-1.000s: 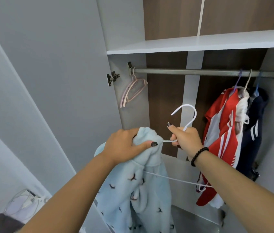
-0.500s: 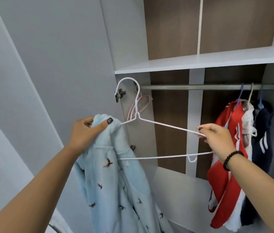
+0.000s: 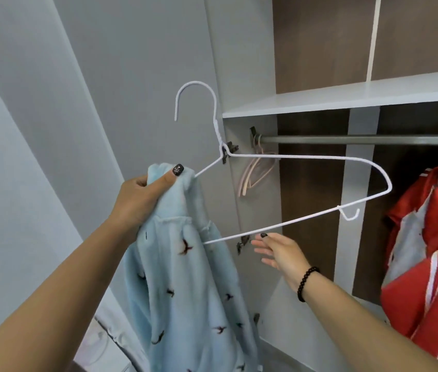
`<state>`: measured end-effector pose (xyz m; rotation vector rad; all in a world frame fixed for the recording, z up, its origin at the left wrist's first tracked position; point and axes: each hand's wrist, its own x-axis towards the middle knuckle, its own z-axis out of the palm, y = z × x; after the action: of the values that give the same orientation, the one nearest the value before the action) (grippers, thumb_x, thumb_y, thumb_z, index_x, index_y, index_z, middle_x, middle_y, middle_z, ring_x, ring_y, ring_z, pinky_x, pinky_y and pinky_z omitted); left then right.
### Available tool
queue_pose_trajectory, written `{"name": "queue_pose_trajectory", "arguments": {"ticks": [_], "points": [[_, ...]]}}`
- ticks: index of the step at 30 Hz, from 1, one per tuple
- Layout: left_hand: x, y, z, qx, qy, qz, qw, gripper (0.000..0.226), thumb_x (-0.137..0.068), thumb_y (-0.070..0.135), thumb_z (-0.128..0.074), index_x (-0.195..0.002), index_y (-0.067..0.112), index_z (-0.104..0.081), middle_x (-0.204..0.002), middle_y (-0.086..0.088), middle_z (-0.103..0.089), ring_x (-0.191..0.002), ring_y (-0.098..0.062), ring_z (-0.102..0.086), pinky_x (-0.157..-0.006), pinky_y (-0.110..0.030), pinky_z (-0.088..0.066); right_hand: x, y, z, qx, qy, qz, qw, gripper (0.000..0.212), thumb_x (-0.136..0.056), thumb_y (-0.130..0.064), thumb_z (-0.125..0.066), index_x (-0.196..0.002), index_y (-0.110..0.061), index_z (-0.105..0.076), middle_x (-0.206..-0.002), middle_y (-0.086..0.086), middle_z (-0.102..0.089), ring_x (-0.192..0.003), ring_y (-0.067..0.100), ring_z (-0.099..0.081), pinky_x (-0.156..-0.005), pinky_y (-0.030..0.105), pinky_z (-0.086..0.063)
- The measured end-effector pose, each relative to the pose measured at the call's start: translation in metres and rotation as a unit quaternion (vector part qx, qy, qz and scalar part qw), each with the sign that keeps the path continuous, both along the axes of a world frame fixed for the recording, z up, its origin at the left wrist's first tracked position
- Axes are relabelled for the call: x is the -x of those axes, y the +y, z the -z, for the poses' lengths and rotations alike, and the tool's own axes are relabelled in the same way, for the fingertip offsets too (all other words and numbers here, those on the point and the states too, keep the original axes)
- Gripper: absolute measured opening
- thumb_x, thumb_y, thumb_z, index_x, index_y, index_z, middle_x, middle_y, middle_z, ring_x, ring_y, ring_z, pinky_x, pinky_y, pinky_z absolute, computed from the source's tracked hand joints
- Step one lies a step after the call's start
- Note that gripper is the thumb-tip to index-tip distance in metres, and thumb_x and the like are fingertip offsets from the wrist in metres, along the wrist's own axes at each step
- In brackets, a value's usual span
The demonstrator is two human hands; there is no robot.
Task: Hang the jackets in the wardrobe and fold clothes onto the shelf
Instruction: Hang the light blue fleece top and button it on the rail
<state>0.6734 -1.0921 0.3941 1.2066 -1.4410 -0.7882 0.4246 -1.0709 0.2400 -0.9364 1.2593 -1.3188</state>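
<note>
My left hand (image 3: 142, 200) grips the top of a pale blue fleece jacket (image 3: 185, 277) with small dark bird prints, held up in front of the wardrobe. One end of a white wire hanger (image 3: 293, 157) is tucked inside the jacket's shoulder; its hook points up and left. The hanger's other end sticks out bare to the right. My right hand (image 3: 276, 251) hovers just below the hanger's lower wire with fingers spread, holding nothing. The wardrobe rail (image 3: 360, 139) runs behind.
A red and white jacket (image 3: 427, 251) hangs on the rail at the right. Pink empty hangers (image 3: 255, 173) hang at the rail's left end. A white shelf (image 3: 346, 99) sits above the rail. The open grey wardrobe door (image 3: 132, 76) stands behind my left hand.
My right hand has let go of the hanger's right end and dropped below it. The jacket and hanger have risen, and the view has tilted and shifted.
</note>
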Motion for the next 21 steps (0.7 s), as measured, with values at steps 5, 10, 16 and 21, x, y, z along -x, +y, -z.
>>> {"name": "queue_pose_trajectory", "arguments": {"ticks": [5, 10, 16, 21], "points": [[-0.008, 0.003, 0.002, -0.058, 0.075, 0.064, 0.993, 0.076, -0.035, 0.064, -0.088, -0.091, 0.015, -0.071, -0.086, -0.001, -0.076, -0.077, -0.017, -0.074, -0.059, -0.026, -0.057, -0.059, -0.019, -0.007, 0.060, 0.064, -0.093, 0.992, 0.026, -0.099, -0.014, -0.047, -0.087, -0.027, -0.066, -0.082, -0.016, -0.066, -0.080, -0.003, -0.059, -0.070, 0.010, -0.044], [-0.011, -0.002, 0.008, -0.080, 0.114, 0.058, 0.989, 0.075, -0.041, 0.055, -0.087, -0.099, 0.013, -0.068, -0.084, -0.003, -0.076, -0.078, -0.019, -0.074, -0.058, -0.027, -0.056, -0.075, -0.020, 0.006, 0.062, 0.103, -0.137, 0.983, 0.030, -0.099, -0.015, -0.045, -0.099, 0.009, -0.063, -0.079, 0.009, -0.060, -0.073, 0.015, -0.052, -0.069, 0.027, -0.041], [0.009, -0.011, 0.016, -0.078, 0.048, 0.065, 0.994, 0.042, -0.040, 0.060, -0.084, -0.054, 0.027, -0.063, -0.054, 0.006, -0.063, -0.049, -0.010, -0.064, -0.045, -0.021, -0.048, -0.055, -0.007, 0.023, -0.005, 0.041, -0.223, 0.974, 0.024, -0.094, -0.007, -0.055, -0.114, -0.016, -0.066, -0.105, 0.008, -0.072, -0.089, 0.014, -0.064, -0.081, 0.030, -0.051], [0.035, -0.019, 0.019, -0.072, 0.037, 0.099, 0.992, 0.050, -0.042, 0.061, -0.082, -0.043, 0.026, -0.047, -0.049, 0.008, -0.049, -0.042, -0.008, -0.049, -0.042, -0.019, -0.040, -0.028, 0.001, 0.033, -0.058, 0.021, -0.371, 0.927, 0.044, -0.083, 0.001, -0.058, -0.121, -0.022, -0.059, -0.112, 0.011, -0.057, -0.093, 0.023, -0.055, -0.062, 0.023, -0.053]]}}
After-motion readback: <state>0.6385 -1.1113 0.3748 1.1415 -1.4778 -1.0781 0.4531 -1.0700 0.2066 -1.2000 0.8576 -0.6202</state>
